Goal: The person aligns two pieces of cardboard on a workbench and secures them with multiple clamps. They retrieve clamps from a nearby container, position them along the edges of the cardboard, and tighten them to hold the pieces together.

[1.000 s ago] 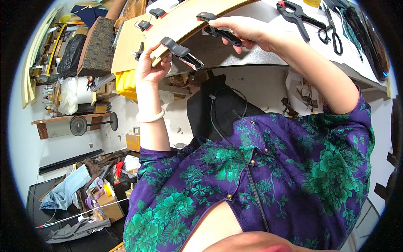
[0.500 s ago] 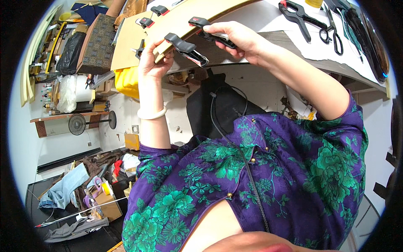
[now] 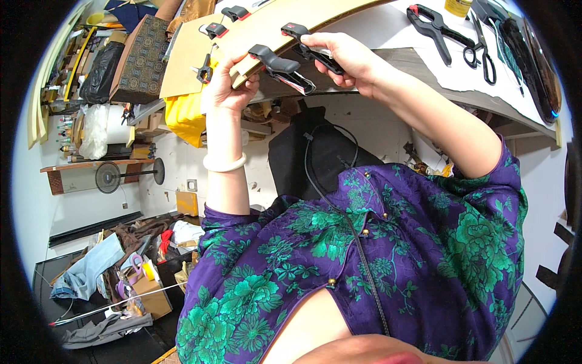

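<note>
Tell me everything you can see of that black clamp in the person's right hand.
The clamp is mostly black, with a touch of red near its upper jaw, and looks like plastic. Its jaw end sits at the near edge of the pale curved board, while its handles slant toward the person and the picture's right. The right hand holds it, hiding part. How firmly it grips the board can't be told.

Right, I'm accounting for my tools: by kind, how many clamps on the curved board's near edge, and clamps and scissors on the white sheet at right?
Black clamps on the near edge of the curved board: 2
Large clamp on the white sheet: 1
Scissors on the white sheet: 1
Total: 4
</note>
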Demonstrator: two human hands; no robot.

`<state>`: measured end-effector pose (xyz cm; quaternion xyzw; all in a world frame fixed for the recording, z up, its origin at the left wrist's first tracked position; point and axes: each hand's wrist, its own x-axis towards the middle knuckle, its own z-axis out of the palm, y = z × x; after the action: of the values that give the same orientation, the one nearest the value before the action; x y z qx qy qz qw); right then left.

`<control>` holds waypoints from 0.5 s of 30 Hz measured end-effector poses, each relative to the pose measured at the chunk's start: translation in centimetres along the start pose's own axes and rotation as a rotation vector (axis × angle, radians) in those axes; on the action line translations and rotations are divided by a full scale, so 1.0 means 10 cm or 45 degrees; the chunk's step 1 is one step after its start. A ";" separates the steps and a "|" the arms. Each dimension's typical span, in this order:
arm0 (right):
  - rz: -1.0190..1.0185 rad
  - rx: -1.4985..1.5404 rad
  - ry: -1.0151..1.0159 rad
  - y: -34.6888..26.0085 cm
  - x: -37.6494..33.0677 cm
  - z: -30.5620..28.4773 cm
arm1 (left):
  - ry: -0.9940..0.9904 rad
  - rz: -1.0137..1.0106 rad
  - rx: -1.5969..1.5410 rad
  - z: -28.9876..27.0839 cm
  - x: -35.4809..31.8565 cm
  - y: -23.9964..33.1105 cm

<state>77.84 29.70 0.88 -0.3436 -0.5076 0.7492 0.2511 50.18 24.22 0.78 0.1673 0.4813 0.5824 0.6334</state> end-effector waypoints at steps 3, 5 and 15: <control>-0.004 -0.017 0.017 -0.02 -0.06 0.02 | 0.031 0.013 -0.016 0.04 -0.02 -0.01; -0.032 -0.002 0.041 0.00 -0.08 0.06 | 0.030 0.006 -0.031 0.05 -0.02 -0.02; -0.043 -0.030 0.036 -0.02 -0.09 0.03 | 0.190 0.088 0.059 0.23 -0.08 -0.07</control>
<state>78.16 28.93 1.39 -0.3483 -0.5185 0.7339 0.2669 52.57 24.13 1.67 0.1545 0.5343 0.6034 0.5715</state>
